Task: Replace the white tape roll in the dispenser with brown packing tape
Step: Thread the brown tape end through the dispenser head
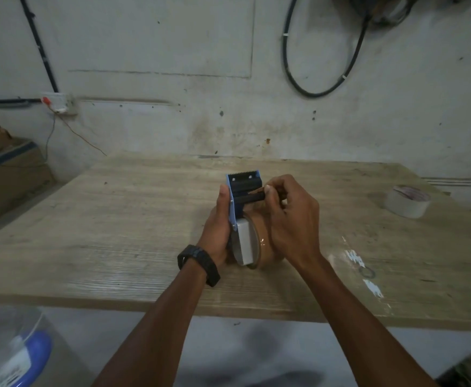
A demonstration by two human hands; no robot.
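Note:
A blue and black tape dispenser with a toothed blade at its top is held above the middle of the wooden table. A brown packing tape roll sits on its hub. My left hand grips the dispenser from the left side. My right hand reaches over the brown roll, its fingertips pinching the brown tape end at the black roller near the blade. The white tape roll lies on the table at the far right, apart from both hands.
Cardboard boxes stand left of the table. A clear plastic container with blue parts sits at the lower left, below the table's front edge. White paint marks dot the table's right part. Black cables hang on the wall behind.

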